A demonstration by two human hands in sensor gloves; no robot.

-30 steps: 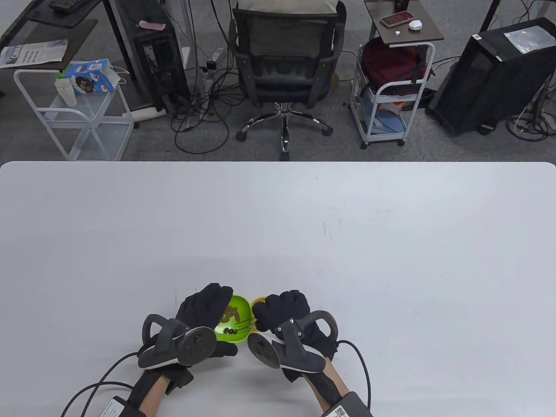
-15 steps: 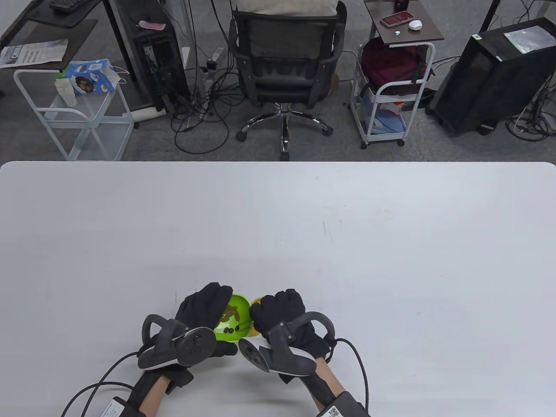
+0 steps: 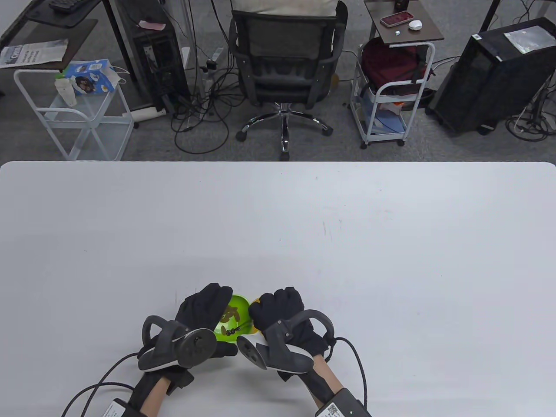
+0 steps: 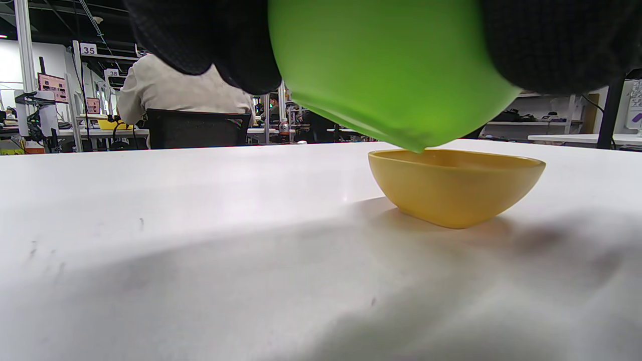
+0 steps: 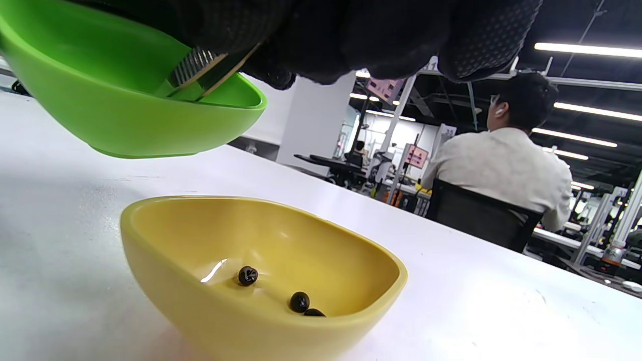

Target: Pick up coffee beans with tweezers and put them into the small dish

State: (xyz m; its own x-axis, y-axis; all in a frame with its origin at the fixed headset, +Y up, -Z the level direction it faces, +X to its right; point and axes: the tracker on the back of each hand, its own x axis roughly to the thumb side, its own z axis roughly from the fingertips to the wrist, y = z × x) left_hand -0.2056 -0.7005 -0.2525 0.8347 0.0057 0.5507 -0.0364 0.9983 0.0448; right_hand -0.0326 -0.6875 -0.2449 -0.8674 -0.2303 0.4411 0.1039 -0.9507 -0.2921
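My left hand (image 3: 207, 306) grips a green bowl (image 3: 236, 310) and holds it tilted a little above the table, as the left wrist view (image 4: 391, 75) shows. Dark coffee beans (image 3: 230, 331) lie in it. My right hand (image 3: 271, 310) pinches metal tweezers (image 5: 200, 70), whose tips reach into the green bowl (image 5: 125, 115). The small yellow dish (image 5: 261, 281) stands on the table under my right hand and holds three beans (image 5: 248, 275). In the table view only a sliver of the yellow dish (image 3: 257, 300) shows. It also shows in the left wrist view (image 4: 454, 188).
The white table (image 3: 347, 243) stretches wide beyond the hands. Glove cables (image 3: 360, 365) trail toward the near edge. An office chair (image 3: 284, 56) and carts stand on the floor past the far edge.
My right hand has shifted left toward the green bowl, bringing the tweezers further over the beans. The left hand and bowl have stayed put.
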